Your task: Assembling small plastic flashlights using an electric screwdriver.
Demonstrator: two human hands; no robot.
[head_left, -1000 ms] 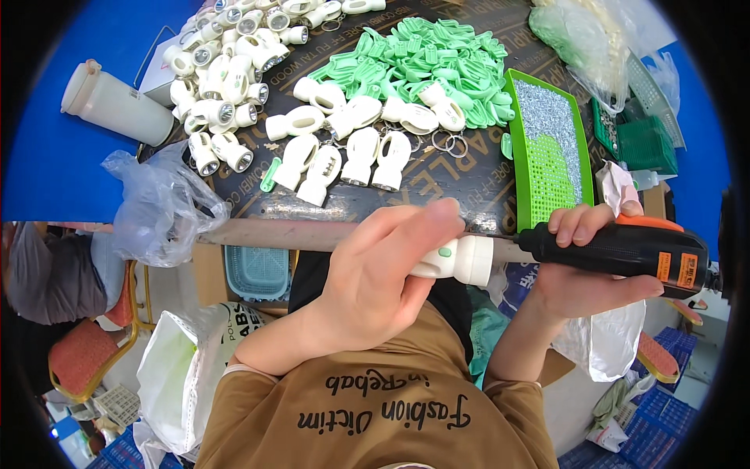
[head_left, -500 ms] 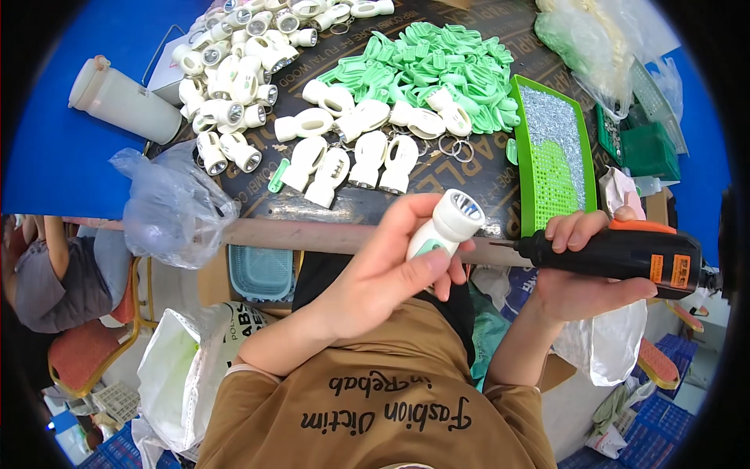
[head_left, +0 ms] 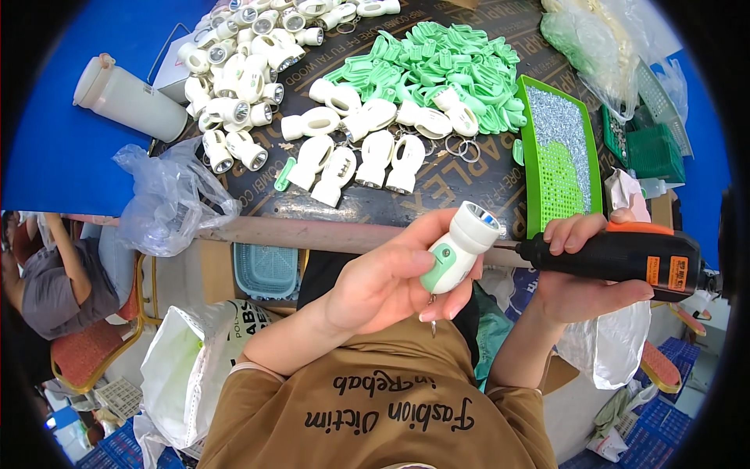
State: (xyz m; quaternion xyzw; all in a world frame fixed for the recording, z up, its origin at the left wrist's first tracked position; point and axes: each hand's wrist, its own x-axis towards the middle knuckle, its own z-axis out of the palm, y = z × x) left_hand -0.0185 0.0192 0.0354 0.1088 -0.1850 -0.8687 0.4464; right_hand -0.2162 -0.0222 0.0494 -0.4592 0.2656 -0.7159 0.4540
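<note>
Between the fingers and thumb of my left hand (head_left: 383,285) is a small white flashlight (head_left: 473,234), its lens end tilted up and to the right. A pale green cover sits on its side with a screw hole showing, and a metal key ring hangs below. My right hand (head_left: 582,270) grips a black electric screwdriver (head_left: 617,254) with an orange switch, its bit pointing left, close to the flashlight but apart from it. Several white flashlights (head_left: 375,160) lie on the table beyond, a loose green cover (head_left: 285,173) beside them.
A heap of green covers (head_left: 437,70) and a pile of white flashlights (head_left: 242,78) cover the far table. To the right stands a green tray (head_left: 558,211) of small screws. A crumpled plastic bag (head_left: 168,203) and a whitish jar (head_left: 129,98) are at left. Another person (head_left: 58,281) sits at far left.
My left hand has turned the flashlight so its green cover faces up, and moved it slightly right and nearer. The key ring now shows. The right hand with the screwdriver has barely moved.
</note>
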